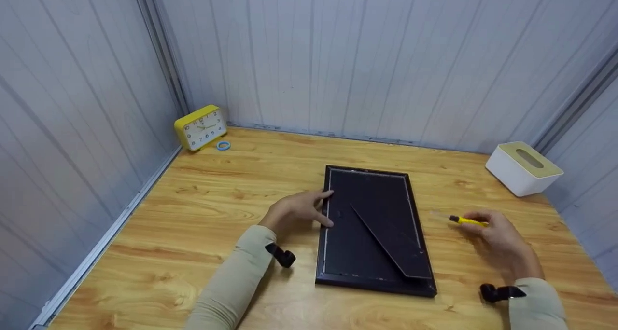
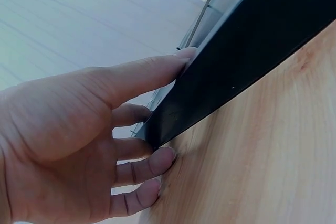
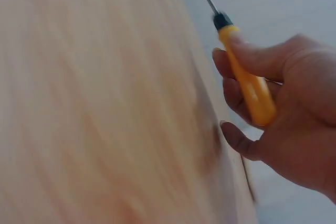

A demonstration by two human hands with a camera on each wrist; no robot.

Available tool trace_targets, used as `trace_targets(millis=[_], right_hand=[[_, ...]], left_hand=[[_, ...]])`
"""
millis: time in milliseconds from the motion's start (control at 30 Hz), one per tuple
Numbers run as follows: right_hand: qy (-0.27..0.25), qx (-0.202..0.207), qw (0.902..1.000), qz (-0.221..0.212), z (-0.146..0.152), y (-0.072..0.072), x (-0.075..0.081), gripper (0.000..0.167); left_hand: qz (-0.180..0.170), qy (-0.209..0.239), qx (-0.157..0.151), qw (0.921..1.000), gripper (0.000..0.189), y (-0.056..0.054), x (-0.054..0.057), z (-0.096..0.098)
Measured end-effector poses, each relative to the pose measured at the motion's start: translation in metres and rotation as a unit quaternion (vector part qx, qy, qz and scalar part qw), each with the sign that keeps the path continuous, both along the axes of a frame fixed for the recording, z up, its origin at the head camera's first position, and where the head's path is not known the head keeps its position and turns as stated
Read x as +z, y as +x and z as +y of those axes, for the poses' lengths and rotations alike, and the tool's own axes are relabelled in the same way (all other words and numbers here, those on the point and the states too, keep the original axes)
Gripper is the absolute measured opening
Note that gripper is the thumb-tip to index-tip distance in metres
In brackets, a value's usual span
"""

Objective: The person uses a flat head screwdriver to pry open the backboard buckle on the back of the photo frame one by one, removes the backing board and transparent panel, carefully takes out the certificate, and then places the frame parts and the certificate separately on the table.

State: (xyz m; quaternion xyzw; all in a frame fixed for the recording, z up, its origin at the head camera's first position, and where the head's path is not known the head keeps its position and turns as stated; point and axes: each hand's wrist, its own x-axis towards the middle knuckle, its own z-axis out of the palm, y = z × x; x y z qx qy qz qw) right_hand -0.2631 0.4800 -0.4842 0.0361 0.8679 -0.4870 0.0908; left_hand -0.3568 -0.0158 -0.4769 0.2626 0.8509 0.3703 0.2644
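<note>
Centre of head view: flat rectangular black picture frame (image 1: 367,185), back side up, on smooth yellow-brown wood-grain tabletop (image 1: 241,175); tapering black stand flap (image 1: 398,248) slants across its lower right. Left hand (image 1: 301,207), thumb and finger spread wide, touches frame's left edge. Right of centre, right hand (image 1: 497,231) grips yellow-handled screwdriver (image 1: 466,220), thin metal shaft, tip apart from frame. Far right: white tissue box (image 1: 512,173), wood-toned lid, oval slot, contents indiscernible. Upper left: yellow-cased clock (image 1: 205,130), light-blue ring (image 1: 223,149) just beside.

Pale, streaked bluish-grey panel walls (image 1: 299,55) with grey corner strips (image 1: 161,45) enclose a wood-grain desk (image 1: 193,209) on three sides
</note>
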Motion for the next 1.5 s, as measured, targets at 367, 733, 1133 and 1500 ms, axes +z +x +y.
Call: trace_targets(millis=[367,733,1133,1500], right_hand=[[0.032,0.224,0.9732,0.04,0.038,0.014,-0.001,0.025],[0.161,0.13,0.9771,0.05,0.019,0.021,0.032,0.055],[0.161,0.166,0.9699,0.076,-0.13,0.019,0.05,0.056],[0.146,0.209,0.966,0.044,-0.169,0.02,0.031,0.036]], left_hand=[[-0.001,-0.003,0.01,0.9999,0.102,0.0,0.002,-0.005],[0.015,-0.008,-0.002,0.9998,0.102,-0.001,0.003,-0.006],[0.028,-0.026,0.009,0.9992,0.102,0.001,0.003,-0.024],[0.061,-0.045,0.01,0.9971,0.104,0.005,0.001,-0.023]])
